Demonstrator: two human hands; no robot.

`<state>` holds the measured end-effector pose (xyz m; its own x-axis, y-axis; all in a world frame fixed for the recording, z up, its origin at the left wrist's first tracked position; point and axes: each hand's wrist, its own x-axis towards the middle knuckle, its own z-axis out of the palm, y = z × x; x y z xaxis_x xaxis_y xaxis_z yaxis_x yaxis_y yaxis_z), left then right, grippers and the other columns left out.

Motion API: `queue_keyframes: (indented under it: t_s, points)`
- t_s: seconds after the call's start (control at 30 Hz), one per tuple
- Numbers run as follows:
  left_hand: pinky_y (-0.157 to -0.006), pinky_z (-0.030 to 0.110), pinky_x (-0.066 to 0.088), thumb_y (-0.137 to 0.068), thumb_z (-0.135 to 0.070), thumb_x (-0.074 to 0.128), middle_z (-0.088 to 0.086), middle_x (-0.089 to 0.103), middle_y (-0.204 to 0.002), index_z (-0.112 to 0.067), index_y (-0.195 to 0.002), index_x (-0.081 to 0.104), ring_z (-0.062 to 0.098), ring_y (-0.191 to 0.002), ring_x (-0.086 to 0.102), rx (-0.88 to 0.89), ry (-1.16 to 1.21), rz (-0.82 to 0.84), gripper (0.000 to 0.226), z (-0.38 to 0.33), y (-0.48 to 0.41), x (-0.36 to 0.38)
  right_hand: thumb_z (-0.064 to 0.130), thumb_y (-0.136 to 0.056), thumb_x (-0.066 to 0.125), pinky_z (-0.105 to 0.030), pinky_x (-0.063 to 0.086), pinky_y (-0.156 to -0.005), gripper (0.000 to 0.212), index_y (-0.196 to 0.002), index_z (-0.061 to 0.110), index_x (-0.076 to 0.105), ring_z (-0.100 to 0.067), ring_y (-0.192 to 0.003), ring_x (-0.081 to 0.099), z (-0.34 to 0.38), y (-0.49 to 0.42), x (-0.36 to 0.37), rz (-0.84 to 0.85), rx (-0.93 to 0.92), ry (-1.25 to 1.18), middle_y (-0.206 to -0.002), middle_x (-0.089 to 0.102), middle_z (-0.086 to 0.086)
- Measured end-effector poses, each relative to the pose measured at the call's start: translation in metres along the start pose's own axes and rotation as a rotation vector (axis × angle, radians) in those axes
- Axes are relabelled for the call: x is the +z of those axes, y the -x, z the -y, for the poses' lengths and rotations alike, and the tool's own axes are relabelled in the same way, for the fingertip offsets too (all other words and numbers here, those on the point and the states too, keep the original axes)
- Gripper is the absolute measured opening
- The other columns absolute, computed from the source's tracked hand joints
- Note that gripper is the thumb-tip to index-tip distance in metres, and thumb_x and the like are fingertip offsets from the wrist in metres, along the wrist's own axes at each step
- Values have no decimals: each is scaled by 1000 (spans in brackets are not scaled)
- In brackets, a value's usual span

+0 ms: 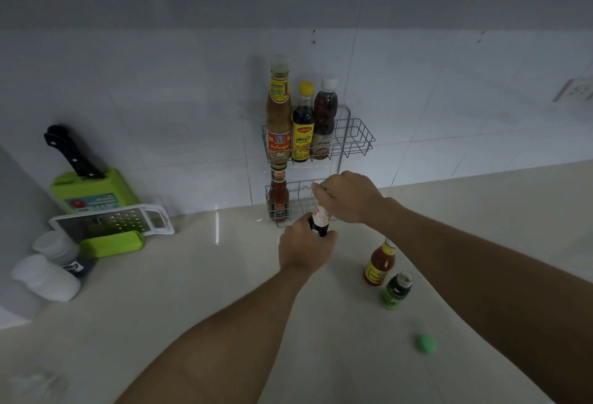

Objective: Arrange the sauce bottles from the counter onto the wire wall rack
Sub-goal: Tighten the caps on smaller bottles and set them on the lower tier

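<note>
Fingers: my left hand [303, 248] is wrapped around the body of the dark glass sauce bottle with the red-and-white neck label [321, 220]; my right hand [348, 196] pinches its top, fingertips closed over the cap.
Bottle place: off the pale stone counter [199, 275], held just in front of the lower tier of the grey wire wall rack [354, 137].
Long axis: near upright, neck tipped toward 1 o'clock.
Key relation: free slot lies at 12 o'clock from the bottle, right of the red chilli sauce bottle [278, 200] already in that tier.
Nearer hand: the right, at the rack front.
Judgement: I'd lift over the front wire, then lower.
Left to do: orange-red sauce bottle with yellow label [380, 264] and green uncapped bottle [396, 291] at 4 o'clock; loose green cap [426, 343] beyond them.
</note>
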<state>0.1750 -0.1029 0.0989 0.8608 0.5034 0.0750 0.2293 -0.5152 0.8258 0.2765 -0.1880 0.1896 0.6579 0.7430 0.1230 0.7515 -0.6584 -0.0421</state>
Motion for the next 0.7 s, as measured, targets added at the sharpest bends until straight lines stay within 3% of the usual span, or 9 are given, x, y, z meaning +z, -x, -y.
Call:
queue_keyframes:
  t_s: [0.07, 0.17, 0.27, 0.37, 0.47, 0.53, 0.6, 0.7]
  points:
    - [-70, 39, 56, -64, -47, 59, -7, 63, -70, -30, -77, 54, 23, -71, 62, 0, -18, 9, 22, 1, 2, 2, 43, -99, 29, -33, 37, -61, 43, -82, 13, 55, -26, -74, 52, 1, -4, 2, 76, 91, 60, -89, 64, -14]
    - [-69, 38, 57, -64, -48, 58, -8, 63, -70, -30, -76, 53, 20, -69, 62, -8, -3, 11, 23, 2, 5, 5, 53, -99, 29, -32, 40, -61, 52, -72, 13, 49, -23, -69, 53, 0, -10, -8, 199, 124, -3, -74, 54, -7]
    - [-69, 38, 56, -63, -48, 58, -12, 60, -68, -32, -72, 50, 18, -70, 62, -9, 42, -12, 20, 1, 2, 4, 53, -99, 35, -31, 43, -57, 52, -64, 19, 52, -19, -61, 53, 1, -7, -15, 115, -28, -74, -62, 53, 1]
    - [-71, 38, 56, -65, -46, 60, -11, 61, -69, -31, -77, 54, 21, -72, 62, 2, 24, -14, 20, 1, -3, 3, 42, -102, 35, -32, 39, -56, 42, -75, 19, 58, -22, -64, 52, 1, -1, -8, -13, -70, -55, -75, 65, -8]
    - [-70, 39, 57, -64, -46, 60, -9, 62, -69, -30, -75, 52, 21, -70, 62, 1, -3, -10, 20, 3, -2, 6, 42, -100, 28, -32, 36, -59, 42, -79, 15, 52, -26, -72, 49, 2, -5, 1, 49, 90, 52, -88, 64, -13]
    - [-69, 39, 57, -64, -46, 59, -8, 62, -69, -30, -75, 53, 21, -69, 61, -12, -7, -6, 21, 5, 0, 9, 52, -99, 27, -33, 40, -63, 53, -72, 12, 48, -26, -73, 53, 0, -10, -3, 154, 174, -16, -78, 57, -8]
    - [-69, 40, 57, -63, -45, 59, -8, 61, -68, -30, -73, 50, 21, -69, 62, -26, 11, -10, 20, 5, 0, 10, 62, -96, 28, -29, 40, -59, 59, -61, 19, 48, -19, -66, 55, -1, -12, -8, 214, 128, -86, -65, 53, 0]
    - [-69, 39, 57, -63, -46, 58, -11, 58, -65, -31, -69, 47, 21, -69, 62, -23, 44, -25, 20, 5, -5, 8, 63, -95, 33, -27, 38, -56, 55, -58, 25, 48, -14, -61, 54, 2, -9, -10, 141, 43, -139, -60, 51, 4]
